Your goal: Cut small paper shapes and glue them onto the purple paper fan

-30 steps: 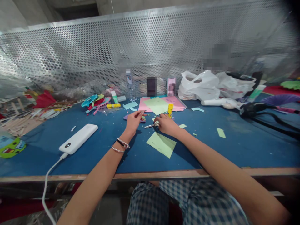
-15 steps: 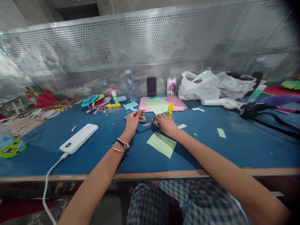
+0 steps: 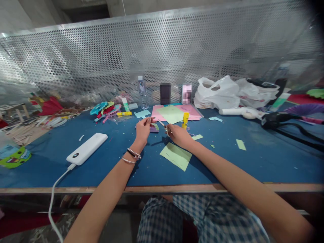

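Note:
My left hand [image 3: 143,130] is raised a little over the blue tabletop, its thumb and fingers pinched together. Whatever lies between those fingertips is too small to make out. Under and beside them is a purple paper piece [image 3: 154,130] with a curled green paper strip [image 3: 155,126] on it. A small pair of scissors [image 3: 162,124] is in my right hand [image 3: 178,134], fingers closed around the handles and blades pointing up and left toward the left hand. In front of both hands lies a pale green paper sheet [image 3: 176,156], slightly creased.
Behind the right hand a yellow glue stick [image 3: 185,120] stands upright, near pink sheets [image 3: 196,113]. A white power bank [image 3: 87,148] with a cable is at left. Paper flowers [image 3: 103,109], a water bottle [image 3: 143,94], white plastic bags [image 3: 216,92] and a glue gun [image 3: 268,119] line the back.
The scissors' blades have swung up from pointing left and low to pointing up-left, nearer my left fingertips. My left hand stays pinched; the whole view has shifted slightly.

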The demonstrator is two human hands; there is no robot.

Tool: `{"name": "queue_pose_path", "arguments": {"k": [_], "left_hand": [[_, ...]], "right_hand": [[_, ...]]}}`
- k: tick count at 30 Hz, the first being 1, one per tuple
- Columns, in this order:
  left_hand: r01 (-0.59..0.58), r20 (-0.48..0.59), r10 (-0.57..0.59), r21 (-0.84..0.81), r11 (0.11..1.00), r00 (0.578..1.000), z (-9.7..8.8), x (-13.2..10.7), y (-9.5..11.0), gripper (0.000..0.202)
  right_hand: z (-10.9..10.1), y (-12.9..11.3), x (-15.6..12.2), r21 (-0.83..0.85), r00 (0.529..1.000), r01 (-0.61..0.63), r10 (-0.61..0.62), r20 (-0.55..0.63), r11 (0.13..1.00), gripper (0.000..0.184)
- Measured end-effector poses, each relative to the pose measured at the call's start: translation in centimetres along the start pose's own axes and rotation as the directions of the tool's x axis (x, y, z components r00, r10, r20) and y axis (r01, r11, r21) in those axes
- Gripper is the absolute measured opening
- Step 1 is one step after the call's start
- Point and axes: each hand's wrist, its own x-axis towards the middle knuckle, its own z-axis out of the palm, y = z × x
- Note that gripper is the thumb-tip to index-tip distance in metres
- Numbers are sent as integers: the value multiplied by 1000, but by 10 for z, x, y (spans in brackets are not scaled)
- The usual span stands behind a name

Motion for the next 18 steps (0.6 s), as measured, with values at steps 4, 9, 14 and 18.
{"name": "queue_pose_path", "arguments": {"k": [4,9,14,18], "left_hand": [[-36,0,36,-9,999,999,0,0,1,29],[-9,25,10,-36,999,1000,0,-2,5,33],[99,90,-83,-185,978,992,-1,-5,9,34],[192,146,-158,-264,945,977,-2,-6,11,33]], "right_hand": [[-3,-2,0,45,1000,21,-21,-19,999,24],[-4,-4,-1,95,998,45,-40,-47,994,25],[-6,-6,-2,127,996,75,-68,-54,989,25],[-6,-6,-2,133,997,76,-71,-42,988,27]]}}
